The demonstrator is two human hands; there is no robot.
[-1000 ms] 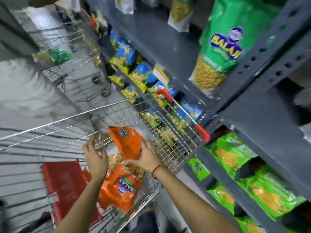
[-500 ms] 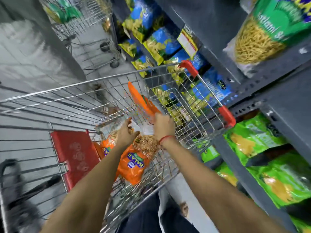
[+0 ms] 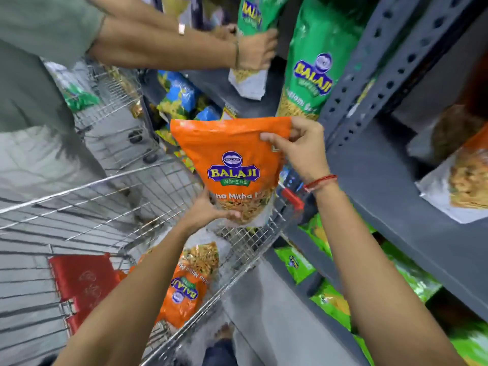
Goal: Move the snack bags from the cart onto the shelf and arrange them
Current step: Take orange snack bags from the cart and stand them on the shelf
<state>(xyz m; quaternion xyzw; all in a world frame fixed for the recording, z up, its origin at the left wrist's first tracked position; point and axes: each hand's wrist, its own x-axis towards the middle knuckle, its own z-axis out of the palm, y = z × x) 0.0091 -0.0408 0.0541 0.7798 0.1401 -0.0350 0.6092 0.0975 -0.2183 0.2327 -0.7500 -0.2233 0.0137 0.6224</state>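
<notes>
Orange bag held upright above cart, label toward camera, just left of shelf. Right hand raised, wrist bent, top right corner of bag pinched between thumb and fingers. Left hand cupped under bag bottom, fingers curled around lower edge, forearm extended up from lower left. Second orange bag lying in cart, partly covered by left forearm. Green bags standing on upper shelf; one gripped by another person's hand
</notes>
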